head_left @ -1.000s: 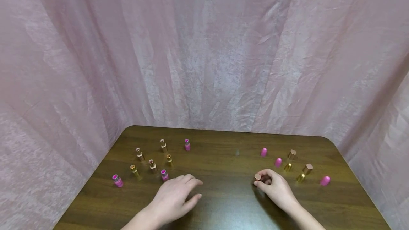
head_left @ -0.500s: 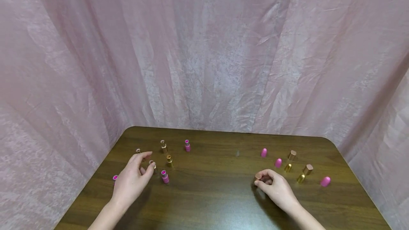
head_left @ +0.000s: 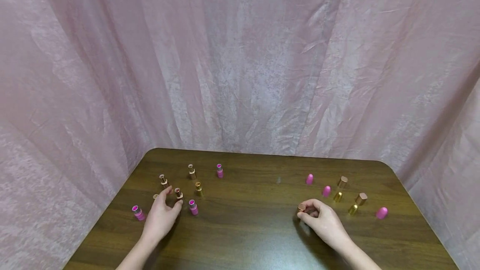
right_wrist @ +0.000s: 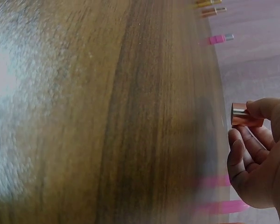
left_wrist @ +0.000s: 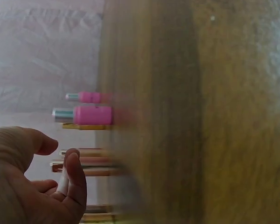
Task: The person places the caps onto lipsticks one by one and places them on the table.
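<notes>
My left hand is at the group of uncapped lipstick tubes on the left, thumb and fingers spread either side of a rose-gold lipstick tube. In the left wrist view a gap shows between the thumb and the fingers; contact with the tube cannot be made out. On the other side, my right hand pinches a rose-gold lipstick cap between thumb and fingers, held a little above the table. A gold lipstick tube is mostly hidden behind the left hand.
Pink lipstick tubes and other rose-gold and gold tubes stand around the left hand. Pink caps, gold caps and rose-gold caps stand to the right. The brown wooden table ends at a pink curtain.
My left hand has moved left from near the front pink tube, then come down around the rose-gold lipstick tube. The right hand stays almost still, holding the cap.
</notes>
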`<state>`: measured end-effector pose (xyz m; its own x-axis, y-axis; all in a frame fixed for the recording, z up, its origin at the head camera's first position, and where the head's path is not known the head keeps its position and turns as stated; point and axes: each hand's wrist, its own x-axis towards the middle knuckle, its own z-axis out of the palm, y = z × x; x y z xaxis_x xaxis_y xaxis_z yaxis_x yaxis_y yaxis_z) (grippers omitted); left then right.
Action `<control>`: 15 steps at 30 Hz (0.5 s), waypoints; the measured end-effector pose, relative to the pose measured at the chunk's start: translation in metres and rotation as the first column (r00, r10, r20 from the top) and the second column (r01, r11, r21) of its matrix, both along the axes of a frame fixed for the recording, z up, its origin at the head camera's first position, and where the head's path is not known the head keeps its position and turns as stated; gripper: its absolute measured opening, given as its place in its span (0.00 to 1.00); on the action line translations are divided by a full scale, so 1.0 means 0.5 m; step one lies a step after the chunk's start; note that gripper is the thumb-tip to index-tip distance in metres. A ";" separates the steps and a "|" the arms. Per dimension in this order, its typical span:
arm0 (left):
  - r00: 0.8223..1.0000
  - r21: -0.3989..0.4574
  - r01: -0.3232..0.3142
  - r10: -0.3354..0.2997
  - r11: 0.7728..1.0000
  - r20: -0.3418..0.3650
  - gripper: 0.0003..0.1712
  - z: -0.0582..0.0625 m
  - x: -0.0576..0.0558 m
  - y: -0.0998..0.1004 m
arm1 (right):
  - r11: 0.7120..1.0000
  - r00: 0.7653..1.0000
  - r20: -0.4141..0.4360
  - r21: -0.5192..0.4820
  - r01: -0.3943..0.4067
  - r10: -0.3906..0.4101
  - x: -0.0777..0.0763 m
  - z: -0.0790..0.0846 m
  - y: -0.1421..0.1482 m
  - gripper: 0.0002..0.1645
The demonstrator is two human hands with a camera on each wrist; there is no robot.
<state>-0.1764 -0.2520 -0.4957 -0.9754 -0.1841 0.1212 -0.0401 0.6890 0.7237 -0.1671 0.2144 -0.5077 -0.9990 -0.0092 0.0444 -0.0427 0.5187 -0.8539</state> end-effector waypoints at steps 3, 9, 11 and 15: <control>1.000 0.015 0.003 -0.003 1.000 -0.007 0.35 -0.016 -0.007 0.002 | 1.000 1.000 -0.002 -0.003 -0.004 0.003 0.000 -0.002 0.000 0.10; 1.000 0.070 0.002 -0.002 0.998 -0.002 0.30 -0.048 -0.022 0.006 | 1.000 1.000 -0.004 -0.018 -0.019 0.019 -0.002 -0.005 -0.002 0.10; 1.000 0.109 0.005 -0.006 0.994 0.009 0.30 -0.054 -0.028 0.009 | 1.000 1.000 -0.003 -0.021 -0.021 0.021 -0.001 -0.005 -0.003 0.10; 0.999 0.207 -0.007 -0.002 0.978 0.041 0.29 -0.059 -0.035 0.012 | 1.000 1.000 0.001 -0.022 -0.021 0.021 -0.001 -0.007 -0.005 0.10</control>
